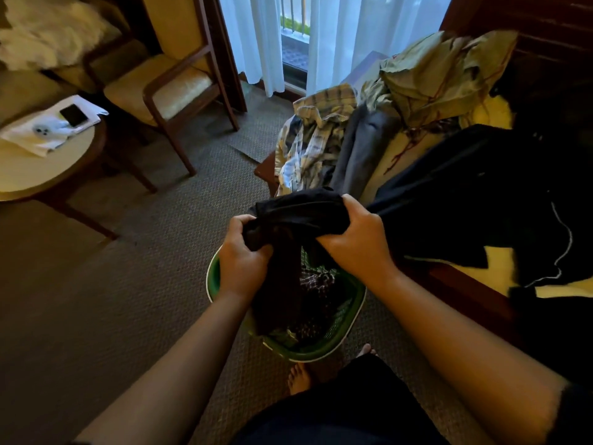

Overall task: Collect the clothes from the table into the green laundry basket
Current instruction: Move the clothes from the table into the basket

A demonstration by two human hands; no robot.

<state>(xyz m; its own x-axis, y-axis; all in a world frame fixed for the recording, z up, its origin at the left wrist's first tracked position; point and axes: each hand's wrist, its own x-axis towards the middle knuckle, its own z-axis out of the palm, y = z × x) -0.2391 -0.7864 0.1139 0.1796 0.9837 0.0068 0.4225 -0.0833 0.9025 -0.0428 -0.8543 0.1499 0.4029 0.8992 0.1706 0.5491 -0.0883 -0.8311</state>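
Both hands grip a black garment bunched above the green laundry basket on the carpet. My left hand holds its left end, my right hand its right end. Part of the cloth hangs down into the basket, which holds a checked cloth; the rest trails right onto the table. On the table lie a yellow plaid shirt, a grey garment, an olive garment and more dark clothing.
A round side table at the left carries a white towel, a phone and a small white device. A wooden armchair stands behind it. White curtains cover the window. My bare feet stand just behind the basket.
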